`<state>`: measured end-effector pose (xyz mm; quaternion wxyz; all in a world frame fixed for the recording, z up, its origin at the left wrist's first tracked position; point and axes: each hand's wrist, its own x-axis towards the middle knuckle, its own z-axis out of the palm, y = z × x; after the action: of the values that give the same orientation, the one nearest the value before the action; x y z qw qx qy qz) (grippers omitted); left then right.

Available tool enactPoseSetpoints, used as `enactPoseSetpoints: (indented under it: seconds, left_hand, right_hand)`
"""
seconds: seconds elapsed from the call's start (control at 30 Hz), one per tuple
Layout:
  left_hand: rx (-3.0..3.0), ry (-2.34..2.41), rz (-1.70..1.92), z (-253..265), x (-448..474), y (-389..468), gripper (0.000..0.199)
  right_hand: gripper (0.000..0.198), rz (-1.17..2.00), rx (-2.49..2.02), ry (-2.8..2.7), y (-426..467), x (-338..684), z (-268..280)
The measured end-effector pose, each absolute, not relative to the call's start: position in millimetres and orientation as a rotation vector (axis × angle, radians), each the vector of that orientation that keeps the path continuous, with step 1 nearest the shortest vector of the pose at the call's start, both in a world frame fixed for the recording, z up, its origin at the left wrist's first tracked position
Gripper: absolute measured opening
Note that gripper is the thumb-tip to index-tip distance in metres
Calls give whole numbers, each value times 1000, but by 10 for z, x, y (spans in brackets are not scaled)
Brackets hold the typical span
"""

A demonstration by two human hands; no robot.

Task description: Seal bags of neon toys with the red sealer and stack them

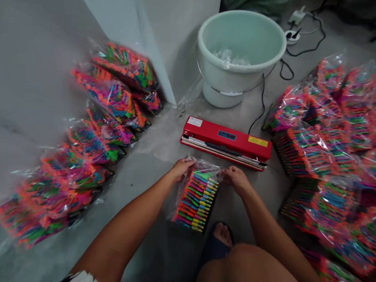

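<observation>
A clear plastic bag tightly packed with slim multicoloured stick-like pieces [197, 201] is between the person's hands, just in front of a long red box-shaped machine with a pale strip along its front edge [202, 131]; whether its lower end rests on the floor I cannot tell. The step in hand seems to be managing the loose film at the bag's top, which is drawn out sideways above the pieces. The next move probably calls for an even hold on both corners, so that the thin film neither creases nor slips. The left hand [184, 168] is closed on the film at the left corner, fingers pointing inward; the right hand [235, 179] pinches the opposite corner, its exact fingertip contact partly lost in the shine. Both forearms reach forward and converge on the bag, the left one stretched longer across the view (the bent knee and dark sandal [207, 250] sit nearer the right one). Behind the machine stands a pale green plastic bucket with a wire handle [221, 91], and filled bags of colourful pieces are grouped along the left wall [103, 94] and on the right [326, 144].
</observation>
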<state>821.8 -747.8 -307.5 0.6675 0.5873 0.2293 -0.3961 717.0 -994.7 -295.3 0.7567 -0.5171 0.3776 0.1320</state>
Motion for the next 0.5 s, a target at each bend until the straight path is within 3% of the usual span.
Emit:
enactPoseSetpoints:
  seconds: [0.2,0.37,0.5]
  left_hand:
    - [1300,576,-581,-3173,8358,-7810,38]
    - [1257,612,-547,-3180,8397,-8050,43]
    - [1286,648,-532,-3169,8473,-8160,45]
  right_hand:
    - [50,-96,-1025,1050,-10028,7125,-3184]
    - [48,83,-1330,1052,-10006,7062,-3212]
    - [46,170,-1282,999,-10061,7056,-3193]
